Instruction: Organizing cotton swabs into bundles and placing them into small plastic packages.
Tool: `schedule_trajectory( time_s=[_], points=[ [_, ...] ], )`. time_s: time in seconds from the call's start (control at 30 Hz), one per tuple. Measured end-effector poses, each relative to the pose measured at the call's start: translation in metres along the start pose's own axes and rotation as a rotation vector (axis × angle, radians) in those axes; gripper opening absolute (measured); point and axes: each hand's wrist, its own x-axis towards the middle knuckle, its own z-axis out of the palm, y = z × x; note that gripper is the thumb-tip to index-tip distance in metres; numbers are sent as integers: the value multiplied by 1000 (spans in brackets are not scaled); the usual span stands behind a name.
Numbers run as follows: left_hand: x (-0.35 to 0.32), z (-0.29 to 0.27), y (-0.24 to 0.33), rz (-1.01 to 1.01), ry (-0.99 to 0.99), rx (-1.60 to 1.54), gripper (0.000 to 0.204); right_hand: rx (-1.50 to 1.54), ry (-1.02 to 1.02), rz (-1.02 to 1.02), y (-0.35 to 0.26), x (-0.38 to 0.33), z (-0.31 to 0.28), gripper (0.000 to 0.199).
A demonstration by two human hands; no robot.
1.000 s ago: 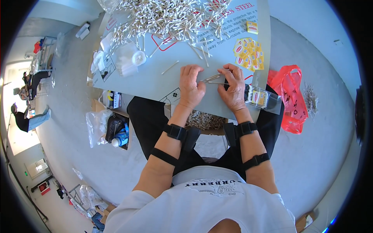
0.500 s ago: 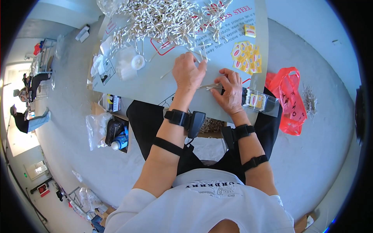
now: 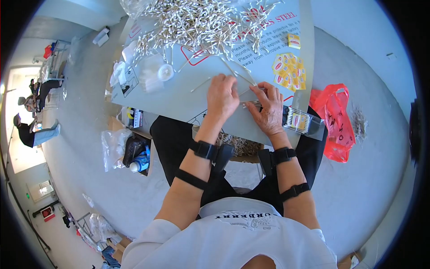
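Nearest the person, both forearms carry black straps, and each wrist wears a black band with a small dark device. The left hand lies palm down on the pale grey table, fingers curled loosely forward; whether it pinches anything beneath them cannot be told. Just beside it, the right hand is partly closed, its thumb and fingers gripping a small bunch of thin white-tipped cotton swabs that sticks out toward the left hand, between the two hands.

Touching the outer side of the right hand sits a clear flat plastic packet of cotton swabs with a yellow-and-red label, at the table's edge. Farther out on that side, off the table, a crumpled red plastic bag lies on the grey floor.

Just beyond the right hand is a cluster of small yellow-and-red paper labels. Beyond the left hand, a little to its outer side, stands a small round white plastic lid.

Farthest off, beyond both hands, a large loose heap of white-tipped cotton swabs covers the far part of the table, with a few strays trailing toward the fingers.
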Motion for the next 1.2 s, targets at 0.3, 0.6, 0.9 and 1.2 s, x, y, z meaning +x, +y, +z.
schedule_trajectory(
  time_s=[0.3,0.6,0.9,1.2],
  points=[
    [46,0,-31,115,177,93,21,-26,-5,-31,-2,1,5,44],
    [8,5,-4,117,-34,50,11,-21,17,-25,0,1,4,43],
    [24,9,1,123,110,83,18,-19,3,-14,-2,0,4,44],
    [-9,18,14,79,149,73,16,82,167,83,7,10,14,30]
  ],
)
